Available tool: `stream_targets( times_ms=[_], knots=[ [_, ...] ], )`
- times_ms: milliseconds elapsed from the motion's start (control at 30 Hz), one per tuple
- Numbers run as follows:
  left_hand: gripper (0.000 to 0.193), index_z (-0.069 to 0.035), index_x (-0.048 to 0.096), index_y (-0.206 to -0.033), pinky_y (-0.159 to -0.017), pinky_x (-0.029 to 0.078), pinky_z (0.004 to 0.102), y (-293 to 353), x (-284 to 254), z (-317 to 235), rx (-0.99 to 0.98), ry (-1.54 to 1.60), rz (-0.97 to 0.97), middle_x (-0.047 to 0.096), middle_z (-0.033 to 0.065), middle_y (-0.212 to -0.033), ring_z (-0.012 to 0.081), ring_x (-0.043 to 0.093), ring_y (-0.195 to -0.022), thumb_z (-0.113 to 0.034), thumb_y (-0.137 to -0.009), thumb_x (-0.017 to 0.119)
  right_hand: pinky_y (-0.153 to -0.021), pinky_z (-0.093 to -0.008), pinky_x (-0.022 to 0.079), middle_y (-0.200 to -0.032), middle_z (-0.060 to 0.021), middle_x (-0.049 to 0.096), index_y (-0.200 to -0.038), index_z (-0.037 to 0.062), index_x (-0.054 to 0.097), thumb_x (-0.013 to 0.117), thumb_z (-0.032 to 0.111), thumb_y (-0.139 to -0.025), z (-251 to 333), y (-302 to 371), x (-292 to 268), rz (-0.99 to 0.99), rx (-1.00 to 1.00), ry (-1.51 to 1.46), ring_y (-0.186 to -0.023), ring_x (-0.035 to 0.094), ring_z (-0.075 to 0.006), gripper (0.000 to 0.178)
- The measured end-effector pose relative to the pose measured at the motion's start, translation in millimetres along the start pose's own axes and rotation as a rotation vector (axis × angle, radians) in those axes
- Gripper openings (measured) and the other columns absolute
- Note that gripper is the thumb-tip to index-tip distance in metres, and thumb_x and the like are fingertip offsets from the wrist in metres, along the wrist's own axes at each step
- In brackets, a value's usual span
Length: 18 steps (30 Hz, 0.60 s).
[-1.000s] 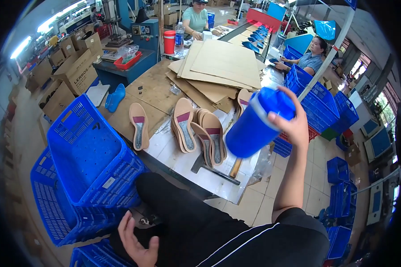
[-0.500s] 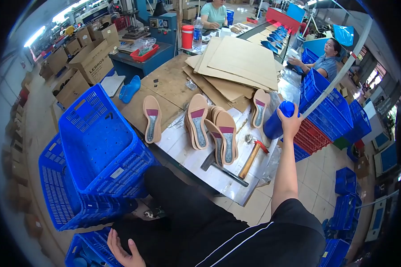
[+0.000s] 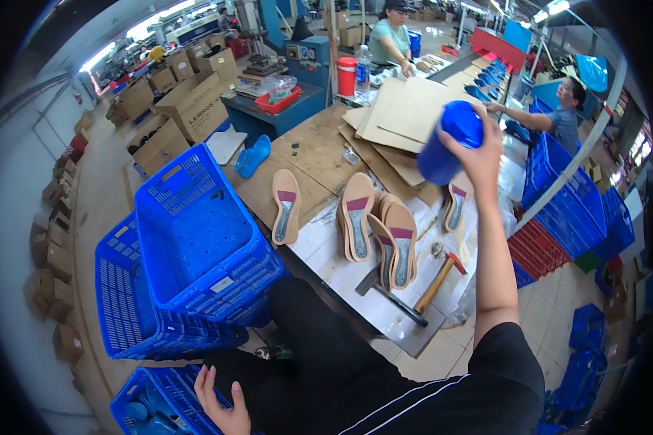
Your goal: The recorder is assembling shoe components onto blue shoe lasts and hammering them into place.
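My right hand is wrapped round a blue cylindrical container and holds it, tilted, above the table's right side. My left hand rests by my thigh, fingers apart and empty, beside a low blue crate with blue shoe-shaped pieces. Tan insoles stand in stacks on the table: one at the left, larger ones in the middle, and one partly below the container. In front lie a wooden-handled hammer and a dark-handled hammer.
Large blue crates stand against the table's left side. Cardboard sheets cover its far part, near a blue shoe form. Two people sit beyond; the right one's hand reaches toward the sheets. Blue and red crates are stacked at the right.
My right hand has lifted the blue container off the table's right side, up and toward the cardboard. The view has shifted. The person at the right has stretched an arm toward the sheets.
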<state>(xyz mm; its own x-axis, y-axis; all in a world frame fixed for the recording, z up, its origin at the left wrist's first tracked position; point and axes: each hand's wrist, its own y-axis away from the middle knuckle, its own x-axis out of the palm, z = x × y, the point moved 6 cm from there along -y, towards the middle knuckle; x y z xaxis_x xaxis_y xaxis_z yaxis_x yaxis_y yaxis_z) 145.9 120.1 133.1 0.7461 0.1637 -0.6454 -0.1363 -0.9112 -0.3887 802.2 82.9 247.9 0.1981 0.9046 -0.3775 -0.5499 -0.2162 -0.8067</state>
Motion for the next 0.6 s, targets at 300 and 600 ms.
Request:
stream_targets(
  times_ms=[300, 600],
  knots=[
    [0.048, -0.004, 0.070, -0.139, -0.119, 0.045, 0.0480, 36.7, -32.5, -3.5, -0.163, -0.161, -0.090, 0.062, 0.0211, -0.147, 0.0402, 0.059, -0.138, -0.018, -0.096, 0.083, -0.108, -0.0554, 0.055, -0.139, -0.0333, 0.055, -0.155, 0.0272, 0.057, 0.098, 0.052, -0.069, 76.1, 7.0, 300.0, 0.519, -0.206, -0.381, -0.126, 0.063, -0.0518, 0.098],
    [0.050, -0.006, 0.073, -0.136, -0.118, 0.046, 0.0470, 107.4, -69.8, 5.3, -0.451, -0.286, -0.284, 0.057, 0.0203, -0.151, 0.0416, 0.057, -0.140, -0.015, -0.088, 0.086, -0.120, -0.0546, 0.046, -0.157, -0.0239, 0.057, -0.165, 0.0136, 0.046, 0.089, 0.069, -0.076, 69.5, 51.2, 512.9, 0.951, -0.241, -0.119, -0.143, 0.058, -0.0429, 0.113]
  ],
)
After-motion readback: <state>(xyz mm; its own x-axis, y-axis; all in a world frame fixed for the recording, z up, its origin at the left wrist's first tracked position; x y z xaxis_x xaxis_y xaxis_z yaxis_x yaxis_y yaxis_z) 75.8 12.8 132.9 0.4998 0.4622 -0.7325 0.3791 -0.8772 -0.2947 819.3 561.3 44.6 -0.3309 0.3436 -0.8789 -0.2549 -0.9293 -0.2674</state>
